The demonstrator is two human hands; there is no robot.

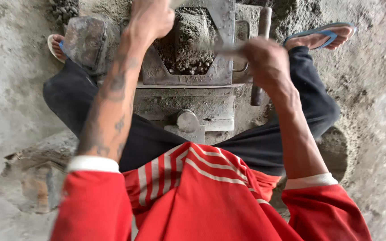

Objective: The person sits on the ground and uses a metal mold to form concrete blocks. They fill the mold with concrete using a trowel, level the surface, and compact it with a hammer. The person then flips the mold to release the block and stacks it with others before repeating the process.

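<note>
A grey metal block mould (222,73) stands between my legs, filled with dark gravelly cement mix (192,42). My left hand (150,18) is at the mould's top left edge, fingers curled; what it holds is cut off by the frame's top. My right hand (266,60) is closed around a blurred flat metal tool (220,50) that reaches across the mix. A dark bar handle (261,53) runs down the mould's right side, just behind my right hand.
I sit astride the machine in dark trousers and a red striped shirt. My feet in flip-flops rest at the top left (55,44) and top right (322,36). A broken concrete slab (32,174) lies at the lower left. Loose cement mix (291,13) is heaped behind the mould.
</note>
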